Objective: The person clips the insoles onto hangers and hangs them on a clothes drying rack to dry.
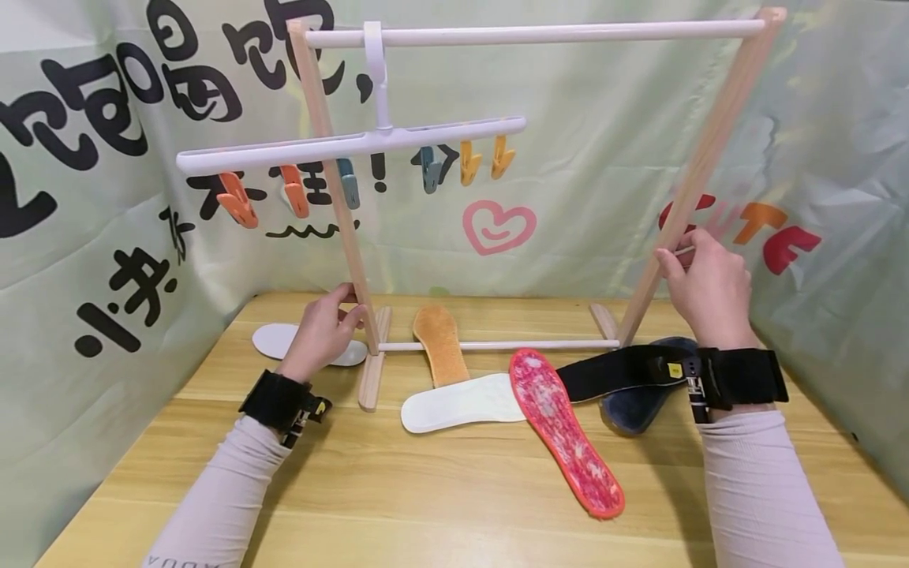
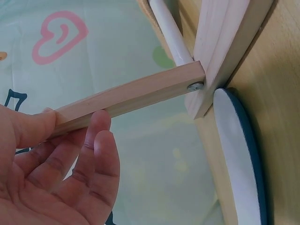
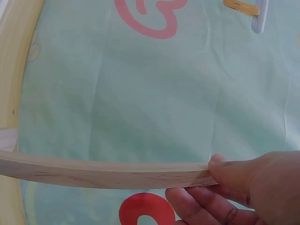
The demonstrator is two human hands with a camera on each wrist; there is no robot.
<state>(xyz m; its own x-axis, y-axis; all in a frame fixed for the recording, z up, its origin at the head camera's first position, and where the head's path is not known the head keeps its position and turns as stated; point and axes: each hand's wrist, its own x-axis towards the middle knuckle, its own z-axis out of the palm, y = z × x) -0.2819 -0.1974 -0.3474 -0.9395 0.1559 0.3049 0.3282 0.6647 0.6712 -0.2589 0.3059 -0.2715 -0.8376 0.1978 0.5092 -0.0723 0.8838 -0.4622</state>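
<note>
A small wooden drying rack with a white top rail (image 1: 540, 34) stands on the table. My left hand (image 1: 321, 335) pinches its left post (image 1: 346, 229) low down, thumb on one side and fingers on the other. Higher up, the right post (image 1: 699, 173) is gripped between thumb and fingers of my right hand (image 1: 710, 288). From the rail's left part hangs a white clip hanger (image 1: 355, 144), tilted, with orange, blue and yellow clips along it. Beside the left hand lies a white insole (image 2: 239, 159) with a dark underside, partly hidden by that hand in the head view.
More insoles lie around the rack's base: a tan one (image 1: 442, 343), a white one (image 1: 458, 402), a red-edged one (image 1: 566, 434) on top, a black one (image 1: 604, 374) and a dark blue one (image 1: 632, 410). A printed cloth (image 1: 568, 252) hangs close behind.
</note>
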